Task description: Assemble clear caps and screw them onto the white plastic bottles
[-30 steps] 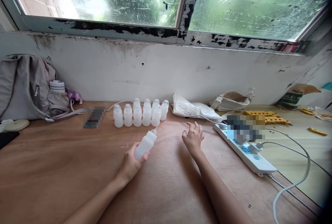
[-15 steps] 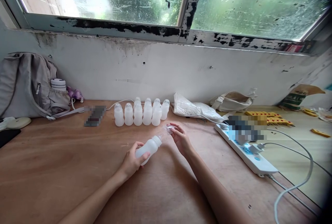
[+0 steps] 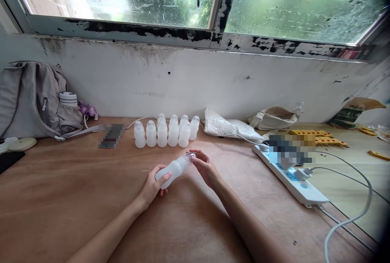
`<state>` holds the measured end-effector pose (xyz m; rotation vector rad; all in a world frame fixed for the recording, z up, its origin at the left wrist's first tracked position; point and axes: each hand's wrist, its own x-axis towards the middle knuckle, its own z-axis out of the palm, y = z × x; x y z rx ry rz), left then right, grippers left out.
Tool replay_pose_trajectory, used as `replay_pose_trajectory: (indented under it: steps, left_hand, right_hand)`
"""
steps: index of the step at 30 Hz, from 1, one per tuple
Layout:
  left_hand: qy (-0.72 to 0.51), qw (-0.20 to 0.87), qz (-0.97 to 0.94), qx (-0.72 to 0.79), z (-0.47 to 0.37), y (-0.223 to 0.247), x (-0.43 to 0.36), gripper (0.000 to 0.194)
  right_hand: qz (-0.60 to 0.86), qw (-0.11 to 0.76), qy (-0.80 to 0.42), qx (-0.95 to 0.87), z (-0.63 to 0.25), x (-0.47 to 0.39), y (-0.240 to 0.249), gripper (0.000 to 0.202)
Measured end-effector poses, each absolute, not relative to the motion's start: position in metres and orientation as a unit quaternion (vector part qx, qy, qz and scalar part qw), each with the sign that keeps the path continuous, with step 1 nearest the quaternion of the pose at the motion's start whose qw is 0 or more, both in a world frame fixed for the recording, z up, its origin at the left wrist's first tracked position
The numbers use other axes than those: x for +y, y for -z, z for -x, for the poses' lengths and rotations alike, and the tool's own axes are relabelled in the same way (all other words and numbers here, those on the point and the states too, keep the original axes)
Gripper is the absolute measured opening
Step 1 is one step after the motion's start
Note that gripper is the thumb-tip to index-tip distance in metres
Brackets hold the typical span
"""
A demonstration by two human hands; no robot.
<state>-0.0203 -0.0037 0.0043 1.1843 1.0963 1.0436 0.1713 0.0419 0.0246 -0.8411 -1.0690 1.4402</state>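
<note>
A frosted white plastic bottle lies tilted in my left hand, its neck pointing up and to the right. The fingers of this hand are wrapped round the bottle's body. My right hand pinches a clear cap at the bottle's mouth. The cap meets the neck; how firmly it sits there I cannot tell. Behind my hands stand several similar bottles, upright in a cluster with clear caps on top.
To the left are a grey backpack and a blurred phone-like object. A white padded packet lies right of the bottles. Further right are a power strip with cables, a beige bag and yellow pieces.
The clear cap in my right hand has moved left and down onto the bottle's mouth, where before there was a gap. My left hand has shifted slightly left and up with the bottle.
</note>
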Motion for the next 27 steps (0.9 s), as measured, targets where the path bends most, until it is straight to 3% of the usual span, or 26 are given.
replay_pose_trajectory:
  steps: [16,27]
  left_hand:
    - [-0.432,0.557,-0.518,0.484,0.042,-0.007,0.008,0.039]
    - [-0.448,0.573,-0.509,0.46,0.033,-0.002,0.002,0.031]
  right_hand:
    - [0.347,0.488,-0.657,-0.457,-0.171,0.042,-0.013,0.014]
    - [0.298,0.429,-0.767,-0.373,-0.152,0.03,-0.011,0.041]
